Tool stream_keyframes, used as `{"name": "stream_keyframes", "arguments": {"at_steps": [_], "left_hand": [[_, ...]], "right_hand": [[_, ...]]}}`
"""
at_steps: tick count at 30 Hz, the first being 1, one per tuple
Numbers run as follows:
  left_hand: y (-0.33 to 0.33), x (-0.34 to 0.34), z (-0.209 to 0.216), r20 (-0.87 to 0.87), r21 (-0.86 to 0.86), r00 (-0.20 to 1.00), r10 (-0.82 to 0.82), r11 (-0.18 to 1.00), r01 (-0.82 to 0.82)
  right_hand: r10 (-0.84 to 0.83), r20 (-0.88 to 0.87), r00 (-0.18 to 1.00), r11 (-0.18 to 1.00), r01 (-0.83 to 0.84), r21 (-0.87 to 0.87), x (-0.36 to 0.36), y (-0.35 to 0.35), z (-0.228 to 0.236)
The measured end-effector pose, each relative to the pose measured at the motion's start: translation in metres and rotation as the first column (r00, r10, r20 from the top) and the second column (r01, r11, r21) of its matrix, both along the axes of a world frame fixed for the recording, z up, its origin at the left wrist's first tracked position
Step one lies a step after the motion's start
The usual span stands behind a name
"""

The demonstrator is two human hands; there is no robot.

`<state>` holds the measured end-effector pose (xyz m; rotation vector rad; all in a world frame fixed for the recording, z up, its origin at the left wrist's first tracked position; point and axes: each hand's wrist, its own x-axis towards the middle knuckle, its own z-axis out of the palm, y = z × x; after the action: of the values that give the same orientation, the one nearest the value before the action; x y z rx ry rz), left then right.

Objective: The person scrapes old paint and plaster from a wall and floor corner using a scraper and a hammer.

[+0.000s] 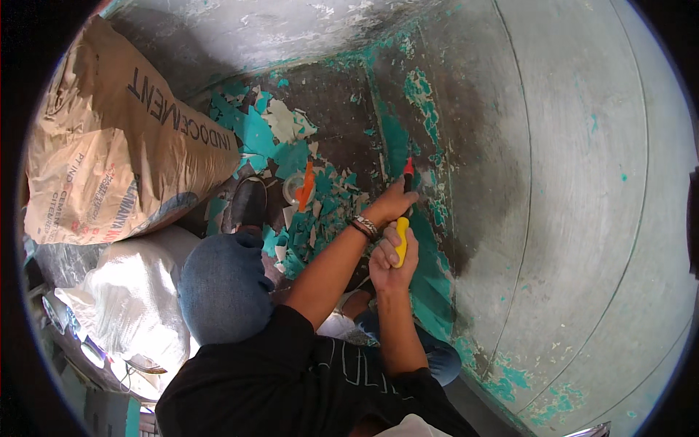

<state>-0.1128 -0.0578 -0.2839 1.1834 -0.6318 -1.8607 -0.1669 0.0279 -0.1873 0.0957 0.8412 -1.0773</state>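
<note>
Weathered interior, viewed from above.
A grey plaster wall (590, 182), scored by thin dark grooves (530, 146) and mottled with turquoise paint remnants (513, 377), rises at right; a scuffed, whitish wall (291, 29) meets it at the top; a dark brown floor (335, 98) lies at their foot; bright light falls at lower left.

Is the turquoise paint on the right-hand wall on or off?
Partly on: turquoise paint patches cling to the wall amid bare grey; loose flakes lie below.
</note>
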Motion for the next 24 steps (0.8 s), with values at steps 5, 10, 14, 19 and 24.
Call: {"name": "stream_keyframes", "arguments": {"at_steps": [5,10,14,19,24], "left_hand": [[-0.016,0.009,-0.022,0.112,-0.017,0.991,0.073,0.997,-0.071],[0.008,-0.02,-0.04,0.184,-0.007,0.982,0.031,1.0,-0.03],[0.011,-0.011,-0.039,0.073,-0.135,0.989,0.129,0.984,-0.118],[-0.006,0.058,0.01,-0.201,0.016,0.96,-0.194,0.979,0.201],[-0.021,0.072,0.005,-0.183,-0.012,0.964,-0.192,0.981,0.193]], "right_hand": [[0.256,-0.13,0.958,0.966,-0.26,-0.009,-0.016,-0.027,-0.033],[0.435,-0.371,0.821,0.898,-0.365,0.246,-0.05,-0.013,-0.027],[0.185,0.221,0.958,0.967,-0.218,0.135,-0.031,0.004,-0.034],[0.088,-0.005,0.996,0.995,-0.088,0.042,0.049,0.003,-0.012],[0.113,-0.005,0.994,0.994,-0.113,-0.011,0.069,-0.01,0.001]]}}
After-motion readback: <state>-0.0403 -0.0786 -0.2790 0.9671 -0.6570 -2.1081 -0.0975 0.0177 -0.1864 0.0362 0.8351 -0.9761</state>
